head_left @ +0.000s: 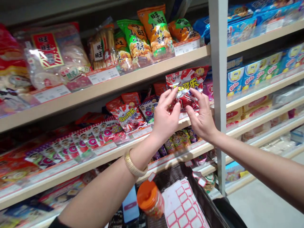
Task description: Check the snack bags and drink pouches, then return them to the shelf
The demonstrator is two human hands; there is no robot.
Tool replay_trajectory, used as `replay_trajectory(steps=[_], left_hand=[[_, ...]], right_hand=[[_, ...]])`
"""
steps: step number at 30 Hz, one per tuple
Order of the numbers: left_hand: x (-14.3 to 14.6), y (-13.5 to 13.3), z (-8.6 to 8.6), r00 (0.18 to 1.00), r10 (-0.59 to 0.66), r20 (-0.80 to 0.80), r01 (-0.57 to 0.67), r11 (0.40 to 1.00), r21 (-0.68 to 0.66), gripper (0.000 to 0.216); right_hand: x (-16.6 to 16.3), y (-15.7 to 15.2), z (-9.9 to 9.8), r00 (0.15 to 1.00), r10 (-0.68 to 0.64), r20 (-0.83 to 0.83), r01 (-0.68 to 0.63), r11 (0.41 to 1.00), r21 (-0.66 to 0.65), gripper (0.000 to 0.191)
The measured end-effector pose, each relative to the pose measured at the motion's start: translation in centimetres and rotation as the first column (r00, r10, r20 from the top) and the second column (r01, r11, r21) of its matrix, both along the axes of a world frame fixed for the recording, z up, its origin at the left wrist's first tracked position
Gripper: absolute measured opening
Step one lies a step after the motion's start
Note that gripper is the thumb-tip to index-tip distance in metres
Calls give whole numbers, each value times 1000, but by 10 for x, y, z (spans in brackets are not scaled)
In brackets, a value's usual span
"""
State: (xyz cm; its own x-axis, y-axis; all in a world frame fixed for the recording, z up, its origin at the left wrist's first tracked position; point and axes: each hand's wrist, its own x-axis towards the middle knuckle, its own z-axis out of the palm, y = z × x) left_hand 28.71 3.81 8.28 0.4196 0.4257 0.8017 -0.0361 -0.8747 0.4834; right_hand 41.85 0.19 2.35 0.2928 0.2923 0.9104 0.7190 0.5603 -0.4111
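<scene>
A red and white gummy candy bag (187, 83) with yellow lettering stands upright at the right end of the middle shelf. My left hand (167, 112) is at its left side, fingertips against the bag's front and thumb apart from the index finger. On the other side, my right hand (201, 115) has its fingers spread and curved over the bag's face, the thumb lower down. Both hands look open, touching the bag rather than gripping it. A matching candy bag (128, 117) leans on the shelf to the left, beside a row of smaller gummy packs (83, 142).
Below my hands is a dark woven basket (209, 202) holding an orange-lidded jar (149, 196) and white sheets with red outlines (185, 205). A phone (130, 204) lies left of the jar. A grey shelf post (219, 95) rises at right. Snack bags (156, 34) line the upper shelf.
</scene>
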Motion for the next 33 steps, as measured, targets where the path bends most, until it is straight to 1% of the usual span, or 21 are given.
replay_trajectory(steps=[2, 4, 5, 7, 9, 10, 11, 13, 14, 16, 18, 19, 22, 24, 26, 28, 31, 33], left_hand=[[-37, -19, -10, 999, 23, -23, -24, 999, -35, 46], [-72, -33, -21, 998, 39, -51, -44, 995, -91, 49], [-89, -38, -26, 996, 53, -68, -61, 991, -121, 50], [-118, -45, -38, 994, 65, -84, -80, 978, -193, 51], [-143, -52, -50, 995, 91, -32, -96, 946, -310, 59], [-154, -55, -57, 992, 122, 2, -112, 916, -385, 65], [-163, -58, -66, 988, 156, 24, -127, 875, -467, 70], [-178, -61, -85, 979, 194, 68, -110, 774, -623, 77], [-184, -62, -95, 973, 211, 89, -94, 722, -686, 79], [-192, -63, -118, 968, 224, 112, -56, 632, -773, 71], [-196, -62, -139, 974, 198, 114, -22, 577, -816, 59], [-197, -62, -149, 972, 201, 124, -12, 566, -825, 54], [-198, -60, -175, 949, 264, 172, -5, 560, -829, 45], [-200, -57, -188, 941, 283, 188, -2, 557, -831, 43], [-203, -55, -198, 941, 280, 188, 1, 557, -830, 43], [-206, -52, -205, 947, 265, 179, -1, 562, -827, 43], [-208, -51, -211, 954, 258, 153, -23, 573, -819, 44], [-208, -52, -212, 956, 257, 140, -39, 585, -810, 44]], right_hand=[[-24, -18, -6, 992, 127, -19, -127, 992, 4, 46], [-51, -33, -13, 961, 263, -87, -265, 964, -12, 48], [-65, -38, -17, 932, 333, -147, -339, 940, -21, 52], [-93, -46, -27, 846, 444, -296, -476, 879, -42, 62], [-118, -50, -39, 754, 490, -438, -570, 819, -65, 67], [-129, -51, -46, 710, 493, -502, -607, 791, -81, 64], [-139, -51, -52, 664, 494, -562, -652, 750, -112, 58], [-156, -50, -66, 576, 471, -669, -731, 662, -164, 46], [-163, -50, -72, 543, 449, -710, -757, 627, -182, 42], [-176, -48, -84, 500, 407, -765, -783, 589, -198, 38], [-187, -46, -95, 498, 370, -784, -779, 589, -217, 36], [-191, -45, -100, 509, 352, -785, -770, 595, -232, 36], [-203, -42, -114, 558, 316, -767, -738, 611, -285, 34], [-208, -41, -124, 571, 317, -757, -739, 601, -306, 33], [-211, -41, -135, 587, 315, -746, -739, 586, -334, 33], [-212, -41, -144, 625, 298, -722, -718, 582, -382, 35], [-212, -41, -153, 699, 263, -665, -662, 589, -464, 37], [-210, -40, -155, 719, 258, -645, -651, 576, -495, 37]])
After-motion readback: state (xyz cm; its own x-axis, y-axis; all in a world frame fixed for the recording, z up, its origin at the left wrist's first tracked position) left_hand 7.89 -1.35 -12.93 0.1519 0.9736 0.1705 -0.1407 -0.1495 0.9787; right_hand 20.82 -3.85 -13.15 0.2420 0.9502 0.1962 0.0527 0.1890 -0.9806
